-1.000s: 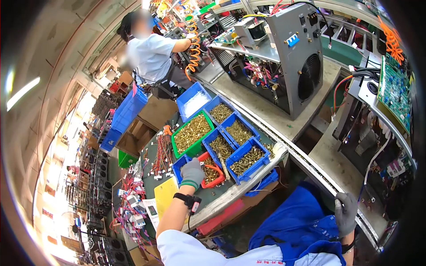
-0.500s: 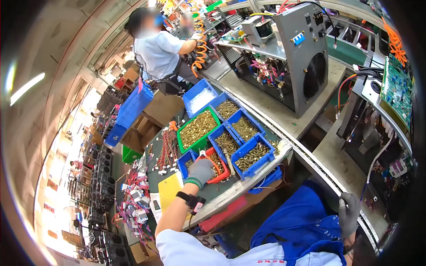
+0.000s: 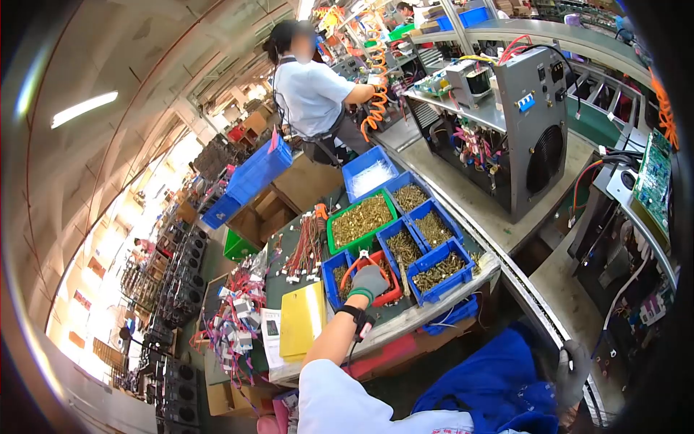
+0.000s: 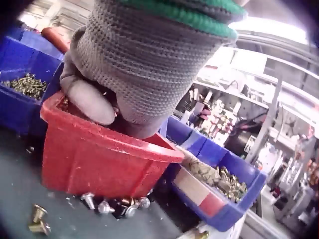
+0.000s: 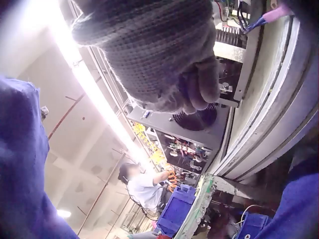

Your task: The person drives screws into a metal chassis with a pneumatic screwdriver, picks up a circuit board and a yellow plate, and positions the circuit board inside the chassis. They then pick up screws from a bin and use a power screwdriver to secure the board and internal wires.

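Observation:
My gloved left hand (image 3: 370,281) reaches down into a small red bin (image 3: 394,293) of brass-coloured screws. Seen from the left wrist, the fingers of that hand (image 4: 144,64) dip behind the rim of the red bin (image 4: 99,154), so what they touch is hidden. Red-handled pliers (image 3: 363,254) lie across the bin beside the hand. My gloved right hand (image 3: 573,367) is low at the right by the rail, its fingers loosely curled; in the right wrist view the hand (image 5: 159,59) shows nothing held.
Blue bins (image 3: 441,271) and a green bin (image 3: 360,220) of small metal parts surround the red one. Wire bundles (image 3: 307,246) and a yellow folder (image 3: 302,322) lie left. Beyond the rail (image 3: 535,307) stands a grey machine (image 3: 531,137). Another person (image 3: 311,98) works further back.
The head view has shifted, moving the scene rightward and down. My left hand has gone from the blue bin beside the red one to the red bin. My right hand stays by the rail.

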A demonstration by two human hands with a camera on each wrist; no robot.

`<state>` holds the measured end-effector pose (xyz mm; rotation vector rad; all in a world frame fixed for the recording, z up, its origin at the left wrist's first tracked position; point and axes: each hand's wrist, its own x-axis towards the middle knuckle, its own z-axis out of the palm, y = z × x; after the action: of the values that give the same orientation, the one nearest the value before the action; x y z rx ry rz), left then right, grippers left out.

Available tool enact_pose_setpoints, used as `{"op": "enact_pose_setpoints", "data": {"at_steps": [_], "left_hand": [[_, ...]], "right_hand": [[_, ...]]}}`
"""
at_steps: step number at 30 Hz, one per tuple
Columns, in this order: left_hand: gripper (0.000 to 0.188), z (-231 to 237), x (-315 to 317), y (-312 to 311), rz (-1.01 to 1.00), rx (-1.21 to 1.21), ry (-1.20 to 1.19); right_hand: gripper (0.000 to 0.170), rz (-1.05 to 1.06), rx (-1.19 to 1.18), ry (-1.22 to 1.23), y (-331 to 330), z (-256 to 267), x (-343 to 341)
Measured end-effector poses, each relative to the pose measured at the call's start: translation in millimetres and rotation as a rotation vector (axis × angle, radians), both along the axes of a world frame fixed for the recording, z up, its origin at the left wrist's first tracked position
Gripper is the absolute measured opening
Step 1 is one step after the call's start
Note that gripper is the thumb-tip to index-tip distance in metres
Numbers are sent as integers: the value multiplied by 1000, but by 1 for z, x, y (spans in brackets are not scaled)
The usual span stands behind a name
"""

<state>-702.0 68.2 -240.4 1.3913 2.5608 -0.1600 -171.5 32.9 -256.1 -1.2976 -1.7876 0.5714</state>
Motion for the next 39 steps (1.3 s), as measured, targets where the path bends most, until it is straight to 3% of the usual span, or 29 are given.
{"op": "enact_pose_setpoints", "data": {"at_steps": [2, 4, 6, 8, 10, 11, 14, 16, 19, 20, 21, 22, 23, 24, 26, 27, 28, 29, 30, 31, 34, 39], "left_hand": [[30, 0, -4, 2, -59, 5, 75], [28, 8, 0, 1, -154, -64, 54], [24, 7, -6, 7, -199, -231, 95], [19, 10, -15, -3, -261, -160, -18], [16, 22, -14, -20, -22, 224, -282], [10, 34, -9, -22, 173, 282, -467], [16, 37, -24, -36, 223, 581, -884], [21, 59, 4, -36, 221, 621, -1018], [19, 87, 103, -30, 19, 597, -1177], [17, 87, 137, -27, -190, 550, -1029], [19, 79, 171, -31, -223, 473, -973], [21, 73, 198, -33, -411, 516, -902], [23, 65, 215, -32, -537, 473, -894], [24, 58, 223, -32, -525, 390, -887], [26, 58, 208, -17, -547, 442, -828], [25, 58, 188, -8, -433, 488, -891], [25, 55, 165, 10, -547, 611, -670], [24, 46, 135, 25, -473, 513, -602], [25, 40, 112, 34, -527, 448, -423], [30, 29, 93, 44, -598, 220, -140], [31, 20, 88, 53, -711, 82, -136], [25, 25, 90, 59, -688, -14, -97]], "right_hand": [[10, -30, 55, 19, -4, 2, -3], [8, -89, -83, -14, -7, -4, 6], [7, -86, -38, -63, -6, -3, 10], [11, -46, 37, -13, -4, 9, 7], [11, -58, 58, -42, 1, 8, 5], [12, -33, 32, -27, 2, 9, 2], [12, 34, -54, 3, 11, 22, -10], [12, 108, -184, 231, 18, 32, -32], [28, 370, -865, 827, 35, 34, -70], [36, 449, -1063, 1044, 37, 35, -89], [40, 536, -1268, 1224, 38, 26, -106], [44, 631, -1469, 1403, 38, 17, -121], [43, 614, -1488, 1497, 34, 11, -134], [42, 599, -1507, 1589, 29, 9, -143], [36, 499, -1533, 1625, 30, 5, -139], [35, 470, -1521, 1645, 30, -12, -128], [34, 440, -1512, 1662, 29, -21, -122], [31, 306, -1465, 1659, 27, -15, -117], [31, 301, -1459, 1663, 24, -12, -112], [30, 267, -1443, 1677, 23, -11, -106], [28, 214, -1458, 1679, 22, -11, -98], [27, 241, -1381, 1721, 14, -4, -95]]}}
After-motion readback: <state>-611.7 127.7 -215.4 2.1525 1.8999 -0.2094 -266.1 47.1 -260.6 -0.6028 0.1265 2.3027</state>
